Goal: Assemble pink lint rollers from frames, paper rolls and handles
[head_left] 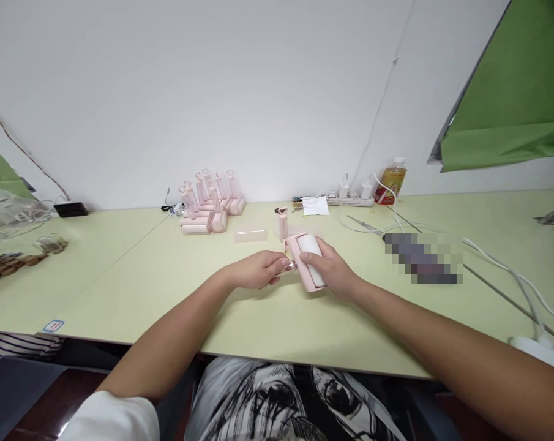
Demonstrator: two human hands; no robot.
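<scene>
My right hand (334, 269) grips a pink lint roller with a white roll (310, 260), held just above the pale green table (166, 288). Its pink handle (283, 223) sticks up at the far end. My left hand (261, 268) pinches a small clear part (290, 265) at the roller's near left side. A clear flat cover (250, 236) lies on the table just beyond my left hand.
A group of several finished pink rollers (211, 205) stands at the back. A power strip with chargers (350, 197), a white paper (316, 206), a yellow bottle (391, 179) and white cables (510, 269) lie to the right. Plastic bags (5, 211) sit far left.
</scene>
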